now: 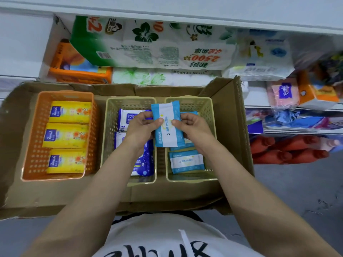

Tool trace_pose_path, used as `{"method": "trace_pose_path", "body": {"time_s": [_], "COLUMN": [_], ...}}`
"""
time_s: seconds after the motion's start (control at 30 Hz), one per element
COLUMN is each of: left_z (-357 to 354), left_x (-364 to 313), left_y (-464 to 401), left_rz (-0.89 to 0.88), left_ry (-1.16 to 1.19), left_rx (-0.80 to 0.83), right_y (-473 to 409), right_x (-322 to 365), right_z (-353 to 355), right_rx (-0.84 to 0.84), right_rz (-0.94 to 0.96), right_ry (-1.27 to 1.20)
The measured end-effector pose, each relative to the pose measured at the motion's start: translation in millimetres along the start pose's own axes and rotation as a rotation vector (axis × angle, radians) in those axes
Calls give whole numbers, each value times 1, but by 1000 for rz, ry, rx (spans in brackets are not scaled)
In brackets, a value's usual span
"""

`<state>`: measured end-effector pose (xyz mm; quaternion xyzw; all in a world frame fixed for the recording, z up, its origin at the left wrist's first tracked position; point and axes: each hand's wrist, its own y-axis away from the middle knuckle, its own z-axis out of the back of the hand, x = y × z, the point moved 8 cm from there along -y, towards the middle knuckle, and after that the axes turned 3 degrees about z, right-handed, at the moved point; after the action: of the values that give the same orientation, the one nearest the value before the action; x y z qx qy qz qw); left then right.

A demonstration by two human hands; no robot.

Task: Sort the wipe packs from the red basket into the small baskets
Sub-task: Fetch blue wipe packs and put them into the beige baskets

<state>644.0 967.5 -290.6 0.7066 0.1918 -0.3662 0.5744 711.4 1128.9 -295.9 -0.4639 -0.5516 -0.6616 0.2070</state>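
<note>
Holding three small baskets side by side, a cardboard box (230, 127) fills most of the view, with shelves of tissue packs behind it. The orange basket (37, 160) on the left carries three yellow packs (68, 135) laid in a column. The middle beige basket (109, 145) has dark blue packs (130, 117), partly hidden under the left forearm. The right beige basket (207, 110) holds light blue packs (186, 161), at least two showing, one near its front edge.

Above the wall between the two beige baskets, a light blue wipe pack (167, 130) is held up clear of both. The left hand (142, 127) pinches its left edge, thumb on top and fingers curled behind. The right hand (191, 127) grips the right edge the same way, thumb pressed on the face.

The red basket does not show anywhere here, so I cannot tell how many packs remain in it. Judging from the three sorted groups, the work looks well along: each colour already has its own basket. The pack in hand matches those in the right basket, so that is likely where it belongs; setting it down there is the step not yet done.
</note>
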Motion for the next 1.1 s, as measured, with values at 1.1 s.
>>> {"method": "trace_pose_path", "body": {"time_s": [1.1], "left_z": [-15], "left_x": [23], "left_y": [-52], "left_rz": [110], "left_ry": [-429], "left_rx": [-149], "right_y": [-67], "right_x": [-50], "right_z": [47], "right_rx": [68], "right_rz": [-34], "right_ry": [1153]}}
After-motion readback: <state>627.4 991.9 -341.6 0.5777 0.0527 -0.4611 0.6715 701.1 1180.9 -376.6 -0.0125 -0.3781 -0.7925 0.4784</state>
